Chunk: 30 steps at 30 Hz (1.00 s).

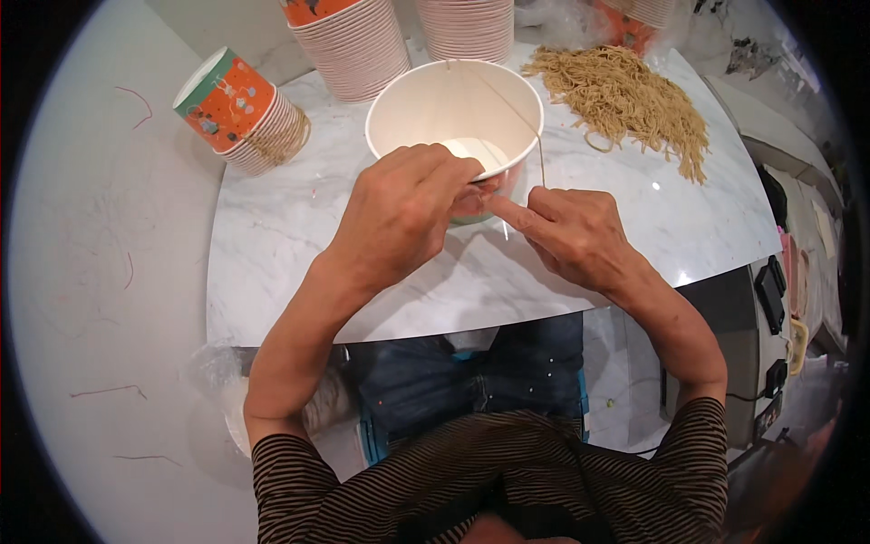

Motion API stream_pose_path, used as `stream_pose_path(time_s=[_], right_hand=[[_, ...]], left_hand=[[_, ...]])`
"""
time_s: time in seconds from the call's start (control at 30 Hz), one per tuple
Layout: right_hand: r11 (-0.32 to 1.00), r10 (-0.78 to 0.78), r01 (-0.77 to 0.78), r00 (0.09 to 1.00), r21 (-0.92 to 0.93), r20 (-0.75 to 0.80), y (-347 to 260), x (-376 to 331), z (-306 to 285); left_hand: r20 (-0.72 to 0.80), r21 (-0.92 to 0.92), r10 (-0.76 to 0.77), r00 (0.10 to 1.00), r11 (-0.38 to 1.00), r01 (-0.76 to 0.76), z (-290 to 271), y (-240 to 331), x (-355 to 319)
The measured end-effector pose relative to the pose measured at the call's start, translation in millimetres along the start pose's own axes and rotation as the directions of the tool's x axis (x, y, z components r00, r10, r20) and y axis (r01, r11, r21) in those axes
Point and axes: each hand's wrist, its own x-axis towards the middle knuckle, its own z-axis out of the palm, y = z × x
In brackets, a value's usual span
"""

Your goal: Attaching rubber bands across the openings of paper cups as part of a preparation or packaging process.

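A large white-lined paper bucket (453,100) stands tilted toward me on the marble-patterned table. My left hand (403,199) is closed on its near rim, thumb and fingers pinching the edge. A thin tan cord (541,159) crosses the bucket's mouth from the far rim and runs over the right rim down to my right hand (575,231). That hand is closed on the cord, its index finger stretched to the bucket's near wall beside my left fingertips. My hands hide most of the bucket's printed outside and the spot where the fingertips meet.
Behind the bucket rise two tall stacks of nested paper buckets (353,50). At the left lies a tilted orange-and-green stack (236,104) with tan cords on it. A heap of tan cords (625,100) lies at the back right. The table's curved front edge (453,334) is near my lap.
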Motion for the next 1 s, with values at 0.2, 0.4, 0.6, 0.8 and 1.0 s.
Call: stream_pose_path(time_s=[0.2, 0.4, 0.6, 0.8, 1.0], right_hand=[[0.988, 0.034, -0.047, 0.995, -0.145, -0.092, 54.0, 4.2, -30.0], [0.992, 0.116, -0.117, 0.993, 0.039, 0.025, 82.2, -7.9, -11.0], [0.954, 0.197, -0.225, 0.969, 0.196, 0.151, 53.0, -7.7, 0.4], [0.955, 0.185, -0.176, 0.983, 0.24, -0.016, 58.3, 3.1, 6.7], [0.949, 0.185, -0.175, 0.983, 0.262, -0.014, 55.8, 7.3, 18.4]], left_hand=[[0.062, -0.022, 0.02, 0.998, 1.0, -0.019, -10.9, -5.4, -2.7], [-0.07, -0.017, 0.007, 0.998, 1.0, -0.008, -4.7, -9.9, -3.6], [-0.219, -0.218, -0.267, 0.938, 0.951, 0.22, -11.8, -25.7, -4.5], [-0.206, -0.581, -0.512, 0.834, 0.749, 0.317, -8.6, -36.1, -12.3], [-0.254, -0.622, -0.613, 0.748, 0.696, 0.359, 9.6, -73.8, -35.6]])
